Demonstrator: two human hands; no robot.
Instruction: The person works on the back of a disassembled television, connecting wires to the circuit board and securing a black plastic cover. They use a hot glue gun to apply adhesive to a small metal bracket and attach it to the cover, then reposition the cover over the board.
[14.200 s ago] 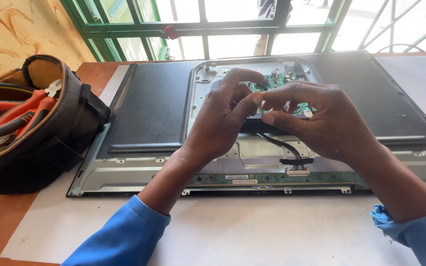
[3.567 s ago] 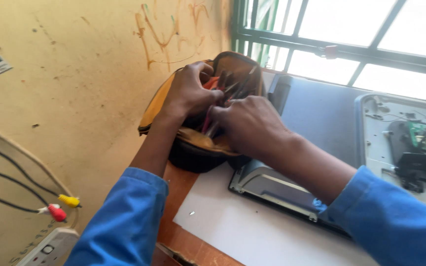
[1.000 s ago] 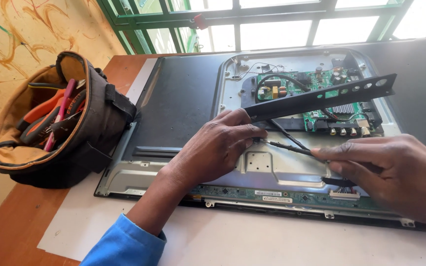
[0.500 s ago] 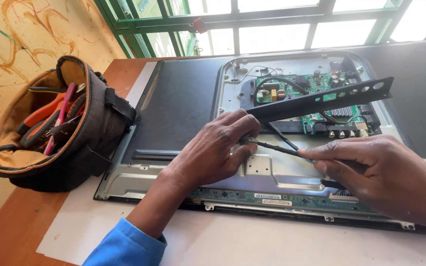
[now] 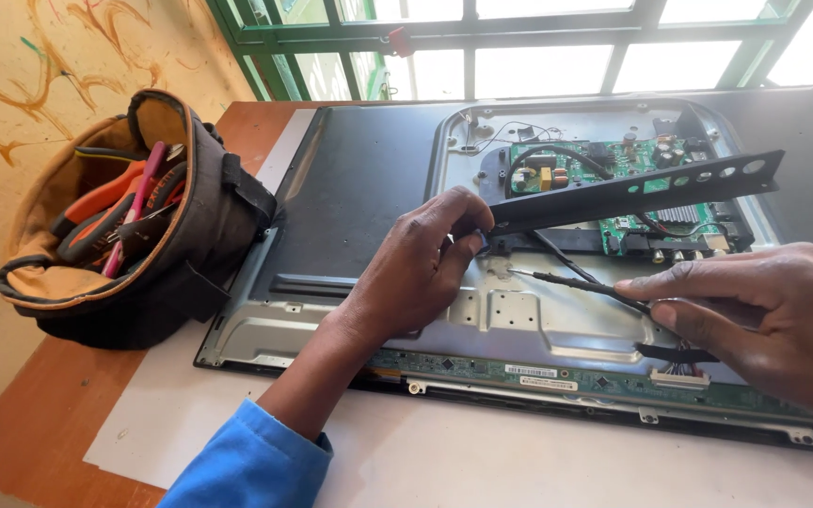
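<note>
black metal strip (image 5: 632, 191) with round holes near its far end, tilted up over the green circuit board (image 5: 613, 169), one end pinched in the left hand (image 5: 416, 268) and the other end up in the air near the right side of the open screen back

left hand fingers (image 5: 468, 221) curled tight on the near end of the strip, thumb under, wrist resting on the grey metal plate (image 5: 510, 315)

thin screwdriver (image 5: 581, 284) held in the right hand (image 5: 764, 315), between thumb and first fingers, closed softly on the dark shaft, shiny tip pointing left, close to the left hand and low over the grey plate; cannot tell if the tip touches the plate

flat screen (image 5: 369, 179) lying face down on a white sheet (image 5: 237, 414), back cover off in the middle, black wires looping across the green board

small white plug (image 5: 677, 376) with a black wire near the front edge, just under the right hand

long narrow green board (image 5: 519, 369) along the front edge of the screen

dark tool bag (image 5: 143, 245) open on the left, touching the screen corner, full of tools with orange and pink handles

brown wooden table (image 5: 39, 414) under it all, yellow wall to the left, green window frame (image 5: 350, 38) behind

blue sleeve (image 5: 247, 461) on the left arm
</note>
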